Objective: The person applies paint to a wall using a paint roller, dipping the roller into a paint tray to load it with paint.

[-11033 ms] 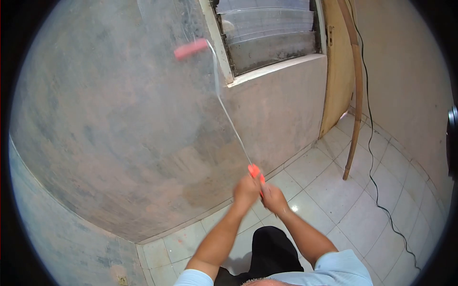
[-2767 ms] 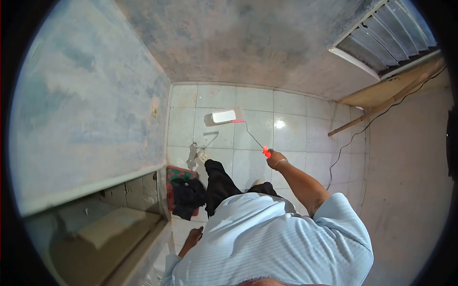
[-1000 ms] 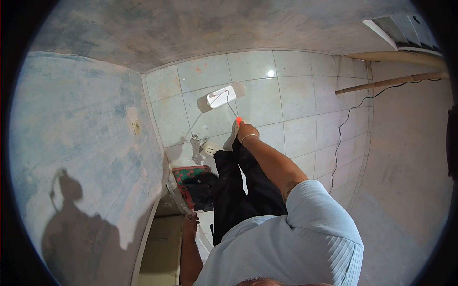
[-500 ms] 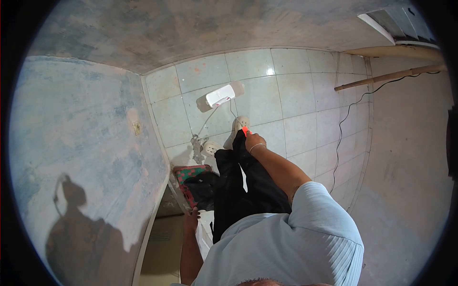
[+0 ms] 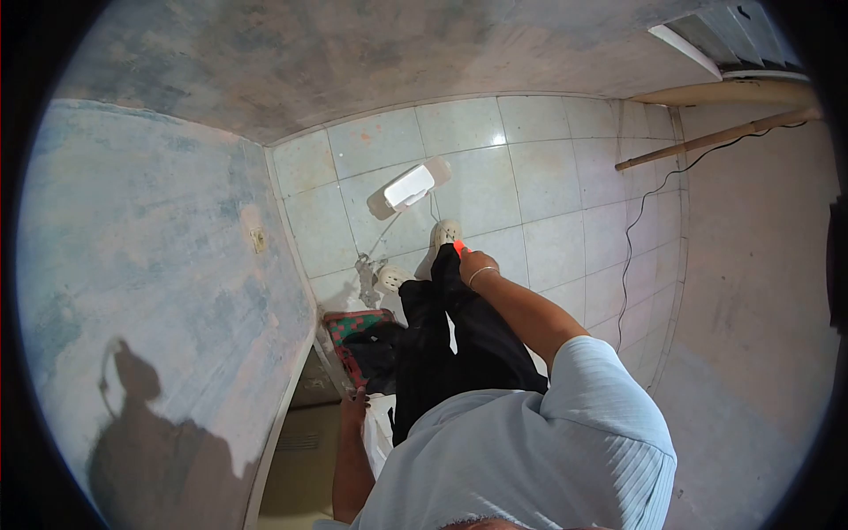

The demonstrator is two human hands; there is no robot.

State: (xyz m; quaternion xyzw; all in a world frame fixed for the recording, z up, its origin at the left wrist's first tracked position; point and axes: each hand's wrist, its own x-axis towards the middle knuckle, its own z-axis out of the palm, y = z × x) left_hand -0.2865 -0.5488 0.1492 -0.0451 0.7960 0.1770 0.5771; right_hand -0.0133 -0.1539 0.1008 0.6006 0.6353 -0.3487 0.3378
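My right hand [image 5: 478,264] is closed around the orange handle of a paint roller [image 5: 409,187], just over my right shoe. The roller's thick white sleeve points away from me, tilted above the tiled floor, and its thin wire frame runs back to the handle. My left hand [image 5: 355,406] hangs low at my left side by the doorway, its fingers a little apart and partly in shade. Beside it are a white, sheet-like surface [image 5: 380,422] and a red and green checked mat [image 5: 343,329] with dark cloth [image 5: 378,353] on it.
Patchy blue-grey walls [image 5: 150,194] meet the pale tiled floor [image 5: 548,168] ahead and left, with a socket [image 5: 257,239] on the left wall. A bamboo pole [image 5: 707,141] and a black cable [image 5: 629,238] are at the right. Grey smears [image 5: 366,269] mark the floor.
The roller's sleeve has turned slightly and moved a little lower in view. My right hand keeps its grip with a small shift right; my left hand stays by the doorway.
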